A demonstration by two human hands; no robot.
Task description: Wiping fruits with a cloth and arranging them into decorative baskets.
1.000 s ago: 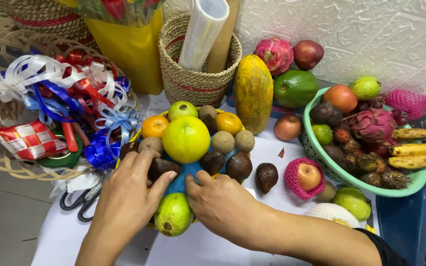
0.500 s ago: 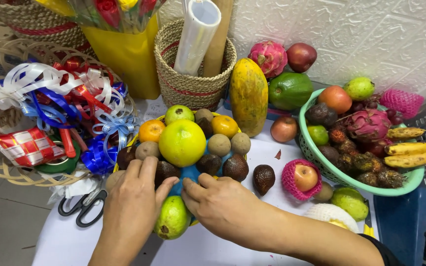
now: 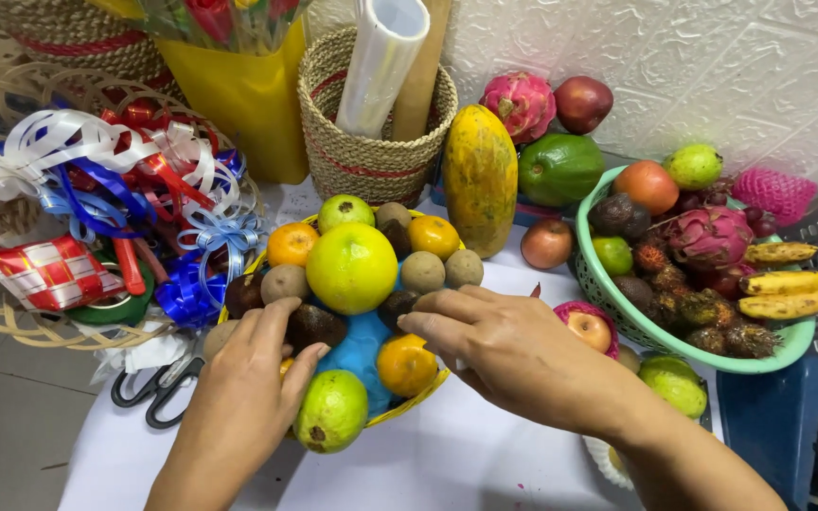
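Woven wicker basket [image 3: 376, 161]; glossy plastic colander [image 3: 608, 298].

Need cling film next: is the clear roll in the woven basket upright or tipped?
Tilted: the clear film roll leans leftward inside the woven straw basket, beside a brown cardboard tube.

Yellow-green citrus [image 3: 351, 267], orange tangerine [image 3: 406, 364], blue paper [image 3: 360, 346], mint-green colander [image 3: 617, 312]

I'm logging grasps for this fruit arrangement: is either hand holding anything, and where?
Left hand rests its fingertips on a dark brown fruit; right hand touches another. No closed grip shows.
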